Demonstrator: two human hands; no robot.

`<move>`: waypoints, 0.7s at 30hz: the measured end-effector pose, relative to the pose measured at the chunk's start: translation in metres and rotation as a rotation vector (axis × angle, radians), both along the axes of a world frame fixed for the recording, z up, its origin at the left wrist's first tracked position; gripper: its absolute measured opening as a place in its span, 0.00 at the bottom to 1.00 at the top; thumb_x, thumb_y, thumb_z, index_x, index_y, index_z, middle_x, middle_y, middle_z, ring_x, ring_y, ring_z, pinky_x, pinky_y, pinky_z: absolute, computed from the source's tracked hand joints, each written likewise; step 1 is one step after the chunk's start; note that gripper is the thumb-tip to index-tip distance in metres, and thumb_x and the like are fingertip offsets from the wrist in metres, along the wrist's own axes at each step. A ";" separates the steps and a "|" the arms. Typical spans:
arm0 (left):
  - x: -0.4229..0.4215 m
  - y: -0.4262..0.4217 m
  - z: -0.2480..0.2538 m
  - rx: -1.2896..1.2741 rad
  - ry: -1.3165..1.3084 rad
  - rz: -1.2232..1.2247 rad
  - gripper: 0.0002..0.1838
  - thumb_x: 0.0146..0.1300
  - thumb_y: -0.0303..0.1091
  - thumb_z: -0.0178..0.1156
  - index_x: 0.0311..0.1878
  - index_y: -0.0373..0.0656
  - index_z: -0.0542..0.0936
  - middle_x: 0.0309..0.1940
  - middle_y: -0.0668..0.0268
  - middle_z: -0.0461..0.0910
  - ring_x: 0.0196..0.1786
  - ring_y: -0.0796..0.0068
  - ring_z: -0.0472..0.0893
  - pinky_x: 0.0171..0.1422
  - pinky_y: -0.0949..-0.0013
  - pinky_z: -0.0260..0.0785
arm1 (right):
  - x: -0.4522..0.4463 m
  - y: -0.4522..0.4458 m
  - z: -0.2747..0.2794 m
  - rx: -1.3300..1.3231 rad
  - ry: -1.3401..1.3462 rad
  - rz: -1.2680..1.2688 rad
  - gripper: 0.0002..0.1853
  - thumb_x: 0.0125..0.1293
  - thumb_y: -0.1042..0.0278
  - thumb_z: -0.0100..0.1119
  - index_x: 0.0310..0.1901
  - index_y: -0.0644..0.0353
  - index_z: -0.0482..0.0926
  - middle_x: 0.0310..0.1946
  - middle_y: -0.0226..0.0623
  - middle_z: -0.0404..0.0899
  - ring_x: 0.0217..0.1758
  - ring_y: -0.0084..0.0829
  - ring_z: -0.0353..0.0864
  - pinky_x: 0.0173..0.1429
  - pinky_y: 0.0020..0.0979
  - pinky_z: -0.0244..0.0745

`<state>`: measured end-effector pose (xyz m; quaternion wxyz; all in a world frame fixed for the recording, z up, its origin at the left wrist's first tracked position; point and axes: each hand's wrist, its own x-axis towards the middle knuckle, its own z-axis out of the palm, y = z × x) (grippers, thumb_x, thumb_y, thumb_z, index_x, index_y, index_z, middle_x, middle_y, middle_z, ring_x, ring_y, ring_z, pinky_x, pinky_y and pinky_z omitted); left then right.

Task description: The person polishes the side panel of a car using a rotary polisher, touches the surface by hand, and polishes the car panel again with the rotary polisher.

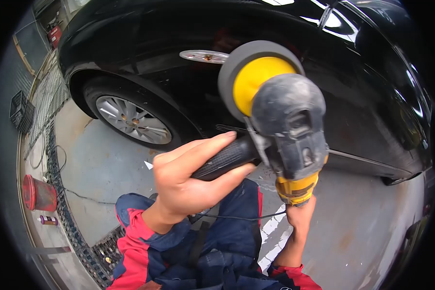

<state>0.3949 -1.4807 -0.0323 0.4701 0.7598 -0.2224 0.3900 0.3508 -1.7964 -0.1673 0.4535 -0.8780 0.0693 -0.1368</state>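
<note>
My left hand is wrapped round the black side handle of a yellow and black polisher. Behind the yellow motor housing, my right hand grips the rear of the tool; its fingers are mostly hidden. The polisher's dark grey round pad, with a yellow backing, faces the side of a black car. Whether the pad touches the panel I cannot tell. Just left of the pad, a clear oval side lamp sits on the fender.
The car's front wheel is at the left. A red bucket, a small purple bottle and a black crate are at the far left. A cable crosses my legs, above the grey floor.
</note>
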 end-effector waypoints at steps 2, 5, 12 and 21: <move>0.003 0.002 0.005 -0.014 0.027 -0.010 0.26 0.51 0.28 0.88 0.54 0.33 0.92 0.41 0.51 0.94 0.41 0.63 0.95 0.46 0.67 0.86 | 0.000 0.003 0.006 -0.017 -0.004 -0.009 0.13 0.55 0.82 0.69 0.44 0.66 0.89 0.38 0.47 0.94 0.48 0.40 0.97 0.54 0.35 0.84; 0.000 0.016 0.003 -0.106 0.135 0.013 0.25 0.50 0.28 0.87 0.53 0.34 0.92 0.40 0.52 0.94 0.41 0.66 0.95 0.46 0.68 0.86 | 0.000 0.009 0.026 -0.046 0.003 0.004 0.14 0.54 0.82 0.68 0.44 0.66 0.89 0.38 0.48 0.93 0.49 0.42 0.97 0.54 0.36 0.85; -0.031 0.085 0.001 -0.445 0.273 0.250 0.25 0.54 0.23 0.83 0.57 0.31 0.90 0.39 0.60 0.93 0.39 0.74 0.90 0.48 0.72 0.82 | 0.028 0.070 0.076 -0.173 -0.111 0.248 0.14 0.54 0.80 0.70 0.44 0.65 0.88 0.38 0.54 0.91 0.46 0.58 0.93 0.51 0.37 0.85; -0.035 0.104 0.001 -0.532 0.328 0.269 0.25 0.56 0.25 0.83 0.58 0.29 0.90 0.39 0.60 0.92 0.38 0.76 0.89 0.46 0.74 0.80 | 0.022 0.083 0.091 -0.300 -0.189 0.306 0.13 0.54 0.81 0.67 0.43 0.65 0.87 0.36 0.54 0.89 0.43 0.63 0.88 0.48 0.43 0.84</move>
